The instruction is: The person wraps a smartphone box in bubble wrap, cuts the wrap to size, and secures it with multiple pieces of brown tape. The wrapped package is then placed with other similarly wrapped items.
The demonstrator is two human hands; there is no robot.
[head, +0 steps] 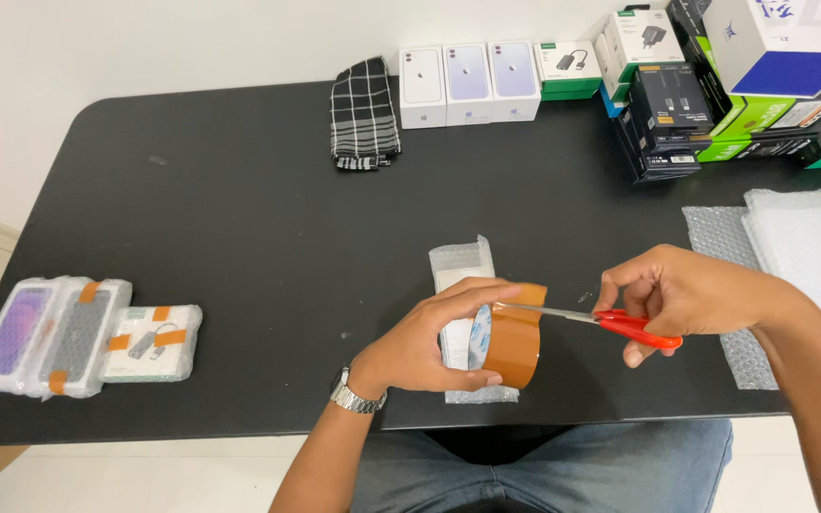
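My left hand (428, 342) grips a roll of brown packing tape (508, 338) at the near middle of the black table (239, 218), with a strip pulled up over the fingers. In my right hand (686, 294) are red-handled scissors (620, 325); their blades reach left to the tape strip. Under the roll lies a white box wrapped in bubble wrap (461, 268), partly hidden by my left hand. A metal watch (353, 394) sits on my left wrist.
Three bubble-wrapped, taped parcels (78, 334) lie at the near left edge. A folded checked cloth (364, 125), three white phone boxes (468, 84) and stacked accessory boxes (715, 85) line the far edge. Bubble wrap sheets (800, 247) lie at the right.
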